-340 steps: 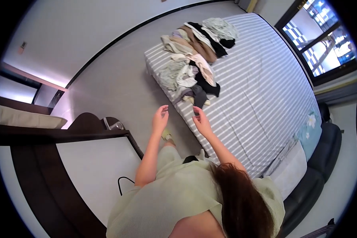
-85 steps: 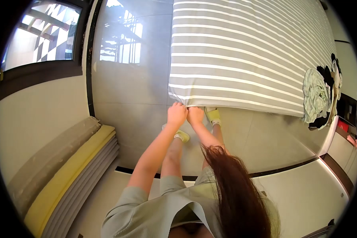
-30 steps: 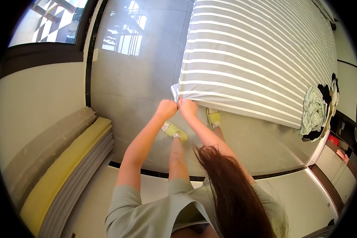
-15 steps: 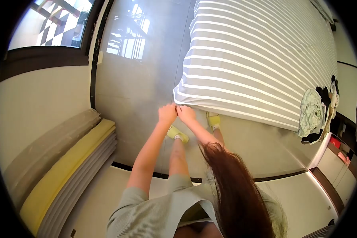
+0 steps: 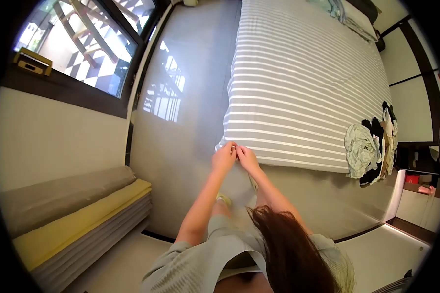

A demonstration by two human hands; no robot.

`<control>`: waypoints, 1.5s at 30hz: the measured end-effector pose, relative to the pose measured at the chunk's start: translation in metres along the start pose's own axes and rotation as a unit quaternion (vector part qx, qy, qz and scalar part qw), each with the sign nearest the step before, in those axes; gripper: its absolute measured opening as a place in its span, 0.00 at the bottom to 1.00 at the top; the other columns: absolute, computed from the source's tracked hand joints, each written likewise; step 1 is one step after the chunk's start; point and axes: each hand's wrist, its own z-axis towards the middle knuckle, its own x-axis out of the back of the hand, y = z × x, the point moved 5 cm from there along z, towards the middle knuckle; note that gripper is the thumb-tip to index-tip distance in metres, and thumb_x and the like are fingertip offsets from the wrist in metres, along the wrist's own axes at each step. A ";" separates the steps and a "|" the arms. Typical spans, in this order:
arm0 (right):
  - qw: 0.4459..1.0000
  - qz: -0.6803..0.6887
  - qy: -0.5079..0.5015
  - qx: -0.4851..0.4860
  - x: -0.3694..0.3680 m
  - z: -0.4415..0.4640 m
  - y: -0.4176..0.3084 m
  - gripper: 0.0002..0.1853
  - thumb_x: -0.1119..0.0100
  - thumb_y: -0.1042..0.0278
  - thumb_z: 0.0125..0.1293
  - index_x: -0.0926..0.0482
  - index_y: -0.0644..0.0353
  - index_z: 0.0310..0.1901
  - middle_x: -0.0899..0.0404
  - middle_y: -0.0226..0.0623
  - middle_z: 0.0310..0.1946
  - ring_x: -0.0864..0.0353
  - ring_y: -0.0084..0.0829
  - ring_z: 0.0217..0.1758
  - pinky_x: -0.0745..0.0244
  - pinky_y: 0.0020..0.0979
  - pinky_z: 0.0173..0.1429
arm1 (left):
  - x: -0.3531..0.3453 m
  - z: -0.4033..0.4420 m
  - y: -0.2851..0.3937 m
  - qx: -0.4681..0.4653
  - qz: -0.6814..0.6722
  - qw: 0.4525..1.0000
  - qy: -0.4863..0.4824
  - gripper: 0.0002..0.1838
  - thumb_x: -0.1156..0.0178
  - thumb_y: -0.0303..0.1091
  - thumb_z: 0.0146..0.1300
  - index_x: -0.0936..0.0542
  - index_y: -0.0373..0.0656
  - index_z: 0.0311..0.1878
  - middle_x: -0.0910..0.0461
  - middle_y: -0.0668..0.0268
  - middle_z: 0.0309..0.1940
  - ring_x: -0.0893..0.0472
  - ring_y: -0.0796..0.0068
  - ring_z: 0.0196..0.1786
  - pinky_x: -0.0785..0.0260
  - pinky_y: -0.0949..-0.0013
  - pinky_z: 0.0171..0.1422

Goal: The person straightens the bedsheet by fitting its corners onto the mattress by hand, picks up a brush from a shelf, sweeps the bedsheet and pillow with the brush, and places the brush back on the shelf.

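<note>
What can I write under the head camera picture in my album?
Left hand and right hand together at a corner of the striped sheet, with a clothes pile near its edge.

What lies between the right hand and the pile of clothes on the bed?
Only the striped sheet: in the head view, its stretch from the right hand to the clothes is bare.

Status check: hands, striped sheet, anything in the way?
Left hand, right hand together at near corner of striped sheet; grip unclear. Clothes pile off right, apart from hands.
</note>
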 end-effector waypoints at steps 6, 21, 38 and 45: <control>0.995 0.092 0.013 0.041 0.001 -0.051 -0.062 0.16 0.58 0.59 0.62 0.26 0.65 0.31 0.26 0.34 0.19 0.29 0.23 0.22 0.34 0.25 0.28 | 0.067 -0.043 0.045 -0.055 -0.014 0.998 0.020 0.06 0.50 0.35 0.56 0.26 0.49 0.35 0.23 0.67 0.28 0.23 0.68 0.27 0.34 0.67 0.29; 0.961 0.238 0.136 0.028 0.104 -0.187 -0.040 0.14 0.57 0.61 0.61 0.24 0.61 0.30 0.29 0.28 0.19 0.32 0.17 0.22 0.36 0.18 0.27 | 0.038 -0.138 0.154 -0.163 -0.058 0.984 -0.038 0.06 0.51 0.35 0.56 0.25 0.49 0.34 0.26 0.63 0.20 0.26 0.65 0.25 0.36 0.66 0.29; 0.846 0.332 0.417 0.003 0.417 -0.458 0.137 0.10 0.55 0.63 0.61 0.25 0.57 0.30 0.30 0.23 0.19 0.36 0.13 0.20 0.42 0.15 0.23 | -0.241 -0.273 0.416 -0.325 -0.091 0.907 -0.252 0.07 0.52 0.29 0.57 0.26 0.42 0.36 0.24 0.66 0.29 0.25 0.75 0.32 0.34 0.72 0.37; 0.764 0.380 0.522 -0.008 0.489 -0.520 0.208 0.11 0.56 0.62 0.62 0.25 0.58 0.31 0.30 0.24 0.20 0.36 0.12 0.21 0.42 0.14 0.24 | -0.361 -0.307 0.506 -0.371 -0.104 0.851 -0.357 0.06 0.51 0.30 0.56 0.26 0.42 0.35 0.24 0.66 0.28 0.25 0.74 0.30 0.34 0.72 0.37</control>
